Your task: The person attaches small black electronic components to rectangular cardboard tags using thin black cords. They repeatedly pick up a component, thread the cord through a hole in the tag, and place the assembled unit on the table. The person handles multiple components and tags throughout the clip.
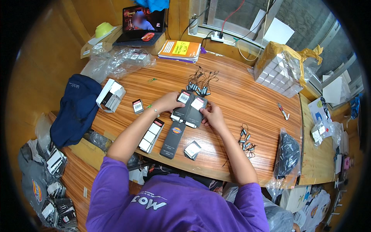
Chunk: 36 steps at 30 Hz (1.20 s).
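Two stacks of dark grey hang tags lie side by side in front of me, each with a white label near its top. My left hand is closed at the edge of the left stack, thumb on top. At the outer edge of the right stack, my right hand grips with thumb and fingers. Just below is a long grey tag pile with a round emblem. Left of it lies a fanned row of white-labelled tags; to its right, a small white-label pile. Black tag cords lie beyond the stacks.
A white box of tags and a single tag sit left, beside navy cloth. More cords, snips and a bagged dark bundle lie right. Behind are a laptop, notebooks and wrapped white boxes.
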Motion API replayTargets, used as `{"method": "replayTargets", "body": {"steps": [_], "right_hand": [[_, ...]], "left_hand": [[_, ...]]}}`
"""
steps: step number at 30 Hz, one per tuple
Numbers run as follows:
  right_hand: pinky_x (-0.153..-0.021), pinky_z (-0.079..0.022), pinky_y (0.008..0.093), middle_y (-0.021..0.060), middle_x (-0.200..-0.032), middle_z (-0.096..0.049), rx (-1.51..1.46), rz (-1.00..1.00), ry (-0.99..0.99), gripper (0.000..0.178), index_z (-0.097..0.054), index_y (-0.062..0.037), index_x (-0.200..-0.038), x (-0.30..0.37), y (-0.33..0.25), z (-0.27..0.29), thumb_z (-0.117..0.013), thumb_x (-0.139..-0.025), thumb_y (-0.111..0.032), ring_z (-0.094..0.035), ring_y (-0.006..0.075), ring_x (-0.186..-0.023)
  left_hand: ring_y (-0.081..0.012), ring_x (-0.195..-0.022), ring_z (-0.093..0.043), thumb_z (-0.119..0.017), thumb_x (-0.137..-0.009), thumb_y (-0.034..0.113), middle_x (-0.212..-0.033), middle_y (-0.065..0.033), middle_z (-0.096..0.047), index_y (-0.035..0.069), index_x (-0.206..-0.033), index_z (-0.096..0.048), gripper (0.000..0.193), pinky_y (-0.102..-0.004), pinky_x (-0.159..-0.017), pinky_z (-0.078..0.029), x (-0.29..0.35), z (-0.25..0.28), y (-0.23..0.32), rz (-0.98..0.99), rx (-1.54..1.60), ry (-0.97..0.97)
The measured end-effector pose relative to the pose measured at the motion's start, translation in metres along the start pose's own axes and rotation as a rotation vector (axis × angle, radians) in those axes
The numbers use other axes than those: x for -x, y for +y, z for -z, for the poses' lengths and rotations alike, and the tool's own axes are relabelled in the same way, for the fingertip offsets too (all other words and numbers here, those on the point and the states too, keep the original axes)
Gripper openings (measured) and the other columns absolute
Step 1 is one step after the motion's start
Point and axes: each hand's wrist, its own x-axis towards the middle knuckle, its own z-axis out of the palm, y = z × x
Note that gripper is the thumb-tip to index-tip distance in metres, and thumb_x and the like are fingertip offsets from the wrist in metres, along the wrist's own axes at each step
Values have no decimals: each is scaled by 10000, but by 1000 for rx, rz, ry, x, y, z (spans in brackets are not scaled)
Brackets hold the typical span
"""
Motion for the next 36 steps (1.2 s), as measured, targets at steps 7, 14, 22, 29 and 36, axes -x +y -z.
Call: {"method": "replayTargets", "body": {"steps": [7, 14, 22, 29, 36], "right_hand": [[-344, -468, 263, 103, -686, -575, -33, -4, -3, 340, -481, 71, -1120, -26, 6, 3, -575, -830, -79, -582, 161, -452], [-453, -491, 342, 157, -692, -600, 147, 79, 123, 405, -479, 91, -1129, -20, 7, 7, -598, -811, -130, -603, 223, -515], [-752, -412, 406, 133, -910, -504, 743, 629, 235, 396, -570, -122, -1122, 23, -21, -15, -652, -737, -161, -497, 283, -885], [-758, -386, 391, 102, -1000, -502, 952, 676, 189, 343, -633, -178, -1055, 24, -14, -17, -683, -723, -248, -461, 274, -951], [-766, -394, 401, 116, -939, -518, 675, 587, 170, 319, -619, -93, -1013, 77, -20, 0, -672, -743, -253, -479, 293, -919]], "left_hand": [[-139, -700, -593, -638, -802, 175, -898, -81, -597, 8, -1114, -487, 385, -251, -466, -500, -10, -4, -3, -16, 77, -27], [-148, -748, -585, -636, -810, 239, -900, -80, -587, 11, -1189, -456, 477, -263, -526, -503, 3, 5, 15, 8, 20, -32], [-333, -1080, -520, -701, -729, 212, -1148, -240, -522, -36, -1165, -420, 575, -365, -902, -418, 16, -5, 8, -177, -148, 192], [-356, -1123, -472, -723, -705, 196, -1145, -243, -512, -26, -1168, -392, 611, -383, -922, -399, 9, -13, 1, -188, -192, 198], [-280, -1128, -431, -733, -681, 235, -1161, -127, -522, 42, -1200, -482, 608, -396, -953, -338, 84, -4, 41, -325, -609, 210]]}}
